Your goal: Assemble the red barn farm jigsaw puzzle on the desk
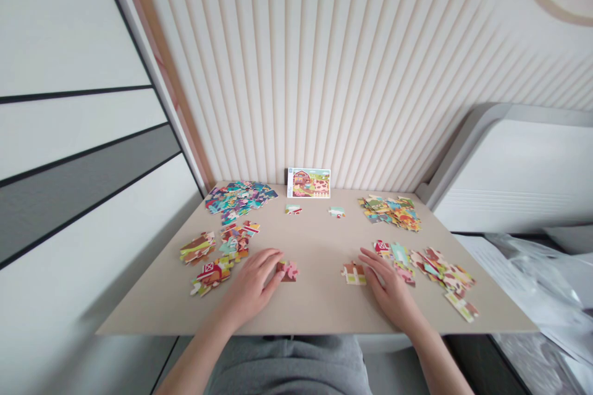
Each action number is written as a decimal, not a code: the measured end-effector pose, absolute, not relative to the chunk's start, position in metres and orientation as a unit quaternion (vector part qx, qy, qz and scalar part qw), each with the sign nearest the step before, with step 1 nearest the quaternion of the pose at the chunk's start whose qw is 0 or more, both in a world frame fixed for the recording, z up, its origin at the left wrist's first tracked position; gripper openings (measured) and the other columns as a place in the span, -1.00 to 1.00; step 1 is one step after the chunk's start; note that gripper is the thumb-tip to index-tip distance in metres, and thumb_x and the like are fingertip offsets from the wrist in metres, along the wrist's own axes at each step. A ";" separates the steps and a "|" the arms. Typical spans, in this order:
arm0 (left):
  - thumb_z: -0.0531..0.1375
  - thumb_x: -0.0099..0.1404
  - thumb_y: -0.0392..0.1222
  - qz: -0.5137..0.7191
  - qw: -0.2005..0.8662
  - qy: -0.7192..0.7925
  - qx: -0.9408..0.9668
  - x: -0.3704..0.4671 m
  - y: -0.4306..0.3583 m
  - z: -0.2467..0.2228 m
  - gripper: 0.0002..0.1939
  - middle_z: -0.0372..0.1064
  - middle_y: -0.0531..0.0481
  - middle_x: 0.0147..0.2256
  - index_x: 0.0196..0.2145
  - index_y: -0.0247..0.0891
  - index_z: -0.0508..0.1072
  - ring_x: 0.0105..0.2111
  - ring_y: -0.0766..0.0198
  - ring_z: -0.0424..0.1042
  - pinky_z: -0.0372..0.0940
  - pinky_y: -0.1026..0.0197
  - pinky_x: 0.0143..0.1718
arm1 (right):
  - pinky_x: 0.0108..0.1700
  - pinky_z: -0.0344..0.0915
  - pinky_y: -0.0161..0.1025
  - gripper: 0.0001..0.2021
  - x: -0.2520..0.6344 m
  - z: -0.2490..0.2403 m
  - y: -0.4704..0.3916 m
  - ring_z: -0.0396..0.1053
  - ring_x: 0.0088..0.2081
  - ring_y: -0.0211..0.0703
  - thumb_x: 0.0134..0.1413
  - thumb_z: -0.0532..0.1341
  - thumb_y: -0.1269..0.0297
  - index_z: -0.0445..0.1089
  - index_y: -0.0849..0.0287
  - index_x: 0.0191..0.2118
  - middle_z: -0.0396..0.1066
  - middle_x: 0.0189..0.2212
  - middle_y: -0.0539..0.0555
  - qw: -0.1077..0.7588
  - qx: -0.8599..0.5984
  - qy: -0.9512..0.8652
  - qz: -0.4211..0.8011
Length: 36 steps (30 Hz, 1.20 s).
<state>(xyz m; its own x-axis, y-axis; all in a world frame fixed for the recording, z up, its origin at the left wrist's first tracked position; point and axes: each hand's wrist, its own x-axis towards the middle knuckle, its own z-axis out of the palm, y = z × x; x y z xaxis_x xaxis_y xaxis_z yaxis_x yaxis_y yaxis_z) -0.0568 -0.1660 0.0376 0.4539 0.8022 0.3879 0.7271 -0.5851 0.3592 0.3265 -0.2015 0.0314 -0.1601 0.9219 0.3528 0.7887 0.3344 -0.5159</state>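
Nearer the person than the picture card (315, 184) and slightly left of its middle, a pink puzzle piece (291, 271) lies at the left hand (252, 284), fingers curved towards it (whether they pinch it, I cannot tell). Right of the card and similarly near the person, a fence-patterned piece (354, 274) lies by the loosely extended fingers of the right hand (389, 289), its grip likewise unclear. A blue-purple heap (243, 197) sits left of the card.

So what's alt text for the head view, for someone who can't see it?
A person's left hand is at a pink puzzle piece, the right hand at a brown one, on a beige table. Heaped pieces lie on both sides; a farm picture stands behind.
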 end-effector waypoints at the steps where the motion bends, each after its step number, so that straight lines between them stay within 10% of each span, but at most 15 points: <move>1: 0.05 0.50 -0.10 0.259 0.061 0.443 0.856 -0.055 -0.157 0.040 -0.62 0.38 -0.11 0.17 0.21 -0.11 0.38 0.19 0.07 0.35 0.28 -0.05 0.24 | 0.32 0.22 0.10 -0.60 0.326 0.035 -0.191 0.26 0.29 0.04 0.42 -0.01 0.20 0.42 0.01 0.21 0.29 0.29 0.11 0.298 -0.570 -0.760 0.093; 13: 0.04 0.46 -0.17 0.240 -0.026 0.447 0.861 -0.015 -0.025 0.024 -0.60 0.35 -0.30 0.17 0.18 -0.29 0.39 0.17 -0.05 0.35 0.22 -0.15 0.24 | 0.41 -0.03 0.07 -0.50 0.296 0.025 -0.049 0.03 0.41 -0.01 0.45 -0.05 0.19 0.16 0.08 0.40 0.08 0.41 0.13 0.130 -0.622 -0.771 0.029; 31: 0.00 0.47 -0.23 0.243 -0.007 0.458 0.855 -0.019 -0.031 0.021 -0.55 0.28 -0.26 0.24 0.26 -0.27 0.29 0.25 0.01 0.28 0.15 -0.12 0.30 | 0.45 -0.18 0.08 -0.42 0.311 0.023 -0.058 -0.05 0.44 -0.08 0.36 -0.09 0.37 0.04 0.14 0.45 -0.02 0.44 0.11 0.160 -0.607 -0.779 -0.008; 36: 0.08 0.45 -0.23 0.232 0.003 0.430 0.873 -0.024 -0.073 0.052 -0.64 0.38 -0.22 0.15 0.16 -0.23 0.40 0.17 0.00 0.35 0.20 -0.10 0.26 | 0.43 -0.05 0.12 -0.49 0.305 0.048 -0.088 0.13 0.37 -0.01 0.33 -0.04 0.38 0.29 0.10 0.33 0.28 0.30 0.11 0.229 -0.562 -0.794 -0.022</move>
<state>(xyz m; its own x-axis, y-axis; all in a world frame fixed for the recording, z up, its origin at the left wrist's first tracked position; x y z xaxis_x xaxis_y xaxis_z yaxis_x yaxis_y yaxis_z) -0.0240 -0.0734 0.0516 0.5226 0.7516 0.4025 0.7490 -0.6302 0.2044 0.3046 -0.0884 0.0482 -0.2631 0.8830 0.3888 0.9032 0.3671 -0.2225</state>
